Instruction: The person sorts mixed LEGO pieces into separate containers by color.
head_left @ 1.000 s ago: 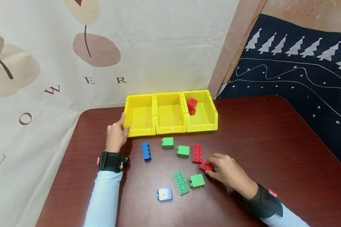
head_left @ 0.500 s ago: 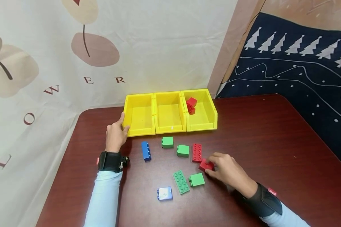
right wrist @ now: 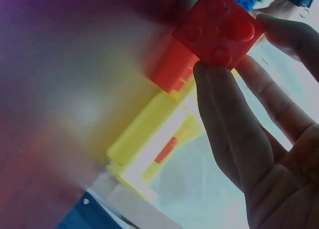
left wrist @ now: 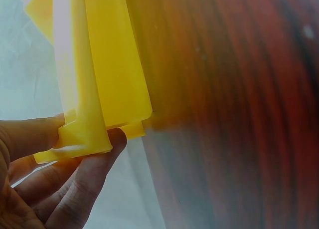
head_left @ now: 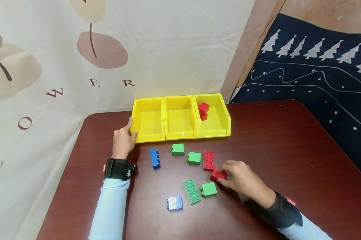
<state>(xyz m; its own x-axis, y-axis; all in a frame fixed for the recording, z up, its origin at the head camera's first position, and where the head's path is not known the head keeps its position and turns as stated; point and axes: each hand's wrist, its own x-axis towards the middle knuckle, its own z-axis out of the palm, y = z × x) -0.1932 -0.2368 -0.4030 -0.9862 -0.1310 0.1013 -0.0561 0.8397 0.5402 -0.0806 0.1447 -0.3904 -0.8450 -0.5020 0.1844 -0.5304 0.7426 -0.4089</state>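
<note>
My right hand point(head_left: 243, 178) pinches a small red toy brick point(head_left: 218, 174) between thumb and fingers, low over the table. In the right wrist view that red brick point(right wrist: 219, 32) shows its studs toward the camera. Just beyond it lies a longer red brick point(head_left: 208, 160), studs up. At the left end of the yellow bins, my left hand point(head_left: 123, 141) grips the side wall of the left bin point(head_left: 148, 137). The left wrist view has the thumb on one side of the yellow wall point(left wrist: 82, 104) and the fingers on the other.
Two red bricks point(head_left: 203, 110) lie in the right bin point(head_left: 214, 134), beside the middle bin point(head_left: 181, 135). Green bricks point(head_left: 191, 191) and blue bricks point(head_left: 155, 158) are scattered on the brown table point(head_left: 282, 150). A printed cloth point(head_left: 174, 50) hangs behind the bins.
The head view has shifted slightly. Both hands keep their places, the right on the red brick and the left on the bin wall.
</note>
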